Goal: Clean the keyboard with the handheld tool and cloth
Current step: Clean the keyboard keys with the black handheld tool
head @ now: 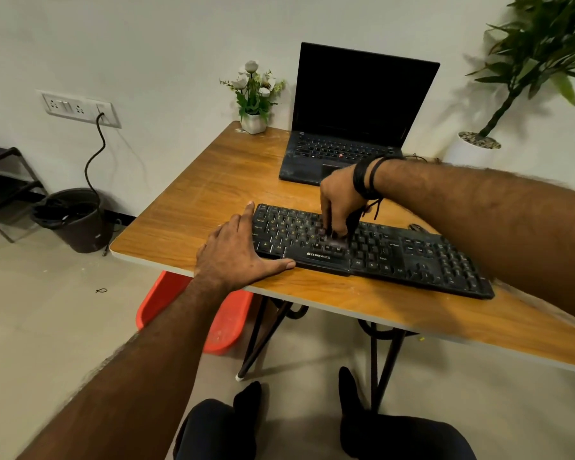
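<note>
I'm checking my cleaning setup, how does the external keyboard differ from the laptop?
The keyboard lies flat near the table's front edge, under both hands; the laptop stands open at the back, untouched, its screen dark. The keyboard is wider and has a number pad. Both are black.

We see an evenly lit room with soft, diffuse light and no harsh glare. The plant [541, 51] throws faint shadows on the wall [146, 38]. The right hand [341, 197] blurs at its fingertips over the keyboard [412, 257]. The wide lens bends the table [186, 194] edges and stretches both forearms.
</note>
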